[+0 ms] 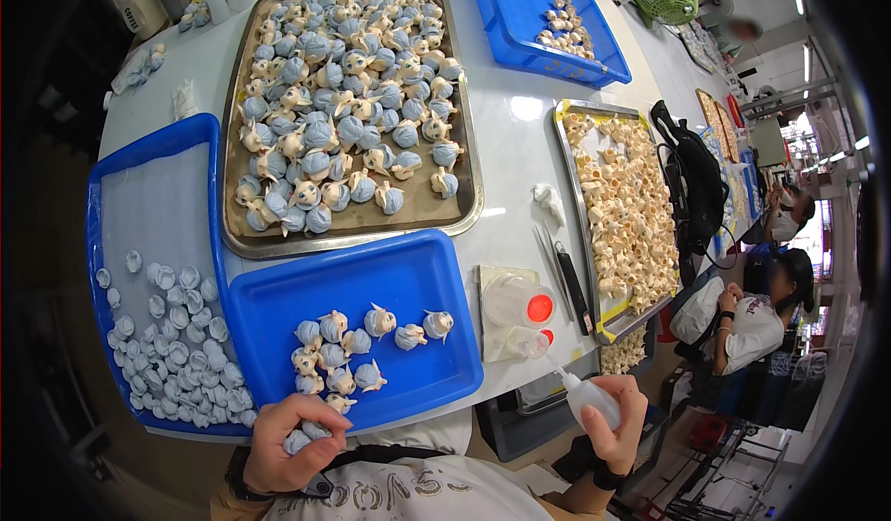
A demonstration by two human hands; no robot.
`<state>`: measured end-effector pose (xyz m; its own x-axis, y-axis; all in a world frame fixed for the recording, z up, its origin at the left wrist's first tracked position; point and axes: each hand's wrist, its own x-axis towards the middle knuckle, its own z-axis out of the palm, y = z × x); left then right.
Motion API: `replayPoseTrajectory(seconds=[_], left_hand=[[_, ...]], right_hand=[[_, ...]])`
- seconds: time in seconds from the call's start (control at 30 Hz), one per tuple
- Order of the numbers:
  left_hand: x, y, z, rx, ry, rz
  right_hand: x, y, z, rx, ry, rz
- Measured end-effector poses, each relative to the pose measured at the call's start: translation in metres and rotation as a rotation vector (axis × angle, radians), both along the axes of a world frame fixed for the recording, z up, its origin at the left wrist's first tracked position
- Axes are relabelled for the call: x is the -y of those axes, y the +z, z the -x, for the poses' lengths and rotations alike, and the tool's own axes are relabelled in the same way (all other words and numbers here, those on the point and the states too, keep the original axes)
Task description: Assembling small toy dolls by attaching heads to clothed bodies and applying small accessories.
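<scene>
My left hand (283, 447) is closed around small light-blue doll hair pieces (306, 436) at the near edge of the table; the fingers partly hide them. In my right hand (614, 433) is a translucent squeeze bottle (590, 401), its thin nozzle tilted up and to the left. Just beyond the left hand lies a blue tray (408, 284) with several blue-haired doll heads (332, 356). Another blue tray (153, 215), at the left, holds many loose blue hair caps (176, 354). Two clear containers with red parts (513, 300) stand near the bottle's nozzle.
A metal tray (471, 201) crowded with finished-looking doll heads lies farther back. To the right is a tray (560, 150) of bare cream-coloured pieces, beside tweezers and a black-handled knife (573, 289). A blue crate (506, 48) stands at the back; co-workers (752, 321) sit at right.
</scene>
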<state>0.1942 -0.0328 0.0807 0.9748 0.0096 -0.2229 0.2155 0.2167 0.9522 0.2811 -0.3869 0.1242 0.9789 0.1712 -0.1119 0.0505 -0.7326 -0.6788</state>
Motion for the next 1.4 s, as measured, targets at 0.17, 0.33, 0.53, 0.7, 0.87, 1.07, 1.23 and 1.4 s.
replayPoseTrajectory(seconds=[0.17, 0.33, 0.53, 0.7, 0.87, 1.07, 1.23, 1.4], left_hand=[[0.0, -0.001, 0.0, 0.013, -0.01, -0.008], [0.001, 0.0, -0.001, 0.019, -0.015, -0.022], [0.001, -0.001, 0.001, 0.016, -0.008, -0.008], [0.001, -0.001, 0.001, 0.014, -0.01, -0.01], [0.002, -0.001, 0.001, 0.013, -0.011, -0.015], [0.002, -0.002, 0.003, 0.01, -0.016, -0.021], [0.002, -0.001, 0.004, 0.007, -0.022, -0.029], [0.003, -0.002, 0.006, 0.002, -0.016, -0.022]], right_hand=[[0.002, 0.001, 0.0, 0.003, 0.014, 0.012], [0.002, 0.001, 0.001, 0.006, 0.012, 0.016], [0.002, -0.001, 0.002, 0.026, 0.018, 0.011], [0.003, -0.004, 0.002, 0.037, 0.021, -0.011], [0.004, -0.004, 0.002, 0.025, 0.018, -0.024], [0.006, -0.005, 0.005, 0.021, 0.002, -0.028], [0.007, -0.007, 0.008, 0.032, -0.009, -0.03], [0.008, -0.007, 0.01, 0.029, -0.005, -0.049]])
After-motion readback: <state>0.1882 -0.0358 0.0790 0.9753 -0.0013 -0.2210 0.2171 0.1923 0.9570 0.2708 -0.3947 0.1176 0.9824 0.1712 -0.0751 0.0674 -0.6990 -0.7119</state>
